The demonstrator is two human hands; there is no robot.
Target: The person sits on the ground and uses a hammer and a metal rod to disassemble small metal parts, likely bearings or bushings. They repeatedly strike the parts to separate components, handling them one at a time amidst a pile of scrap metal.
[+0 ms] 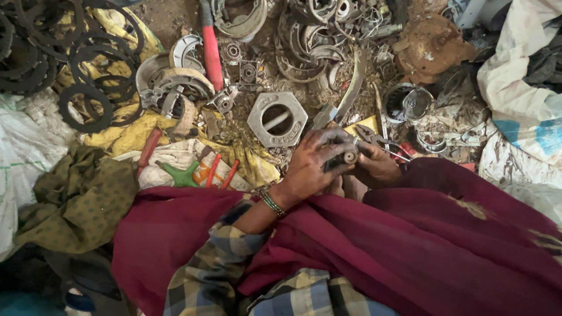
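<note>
Nearest the camera, a dark red cloth [421, 246] drapes over the person's lap, with a checked sleeve [216, 263] emerging from under it at the left. Just beyond the cloth's far edge the two hands meet. The left hand [313, 164], grimy, with bangles at the wrist, is curled shut around a small dark cylindrical metal part [345, 157]; the part's round end pokes out on the hand's right side, between the fingers. The right hand [377, 168] sits just right of it, touching the left hand and partly hidden behind the cloth; it closes on the handles of a pair of pliers [374, 139], whose nose points left towards the part, just beyond it.

Left of the hands lie red-handled tools [221, 174] and a green cross-shaped tool [181, 174] on a pale rag. Farther out, on the dirty ground, a grey hexagonal metal plate [277, 119] lies just beyond the left hand. A red-handled hammer [212, 52] lies farther left. At the far left is a heap of black rings [88, 70], and at the far right a rusty disc [430, 47].
</note>
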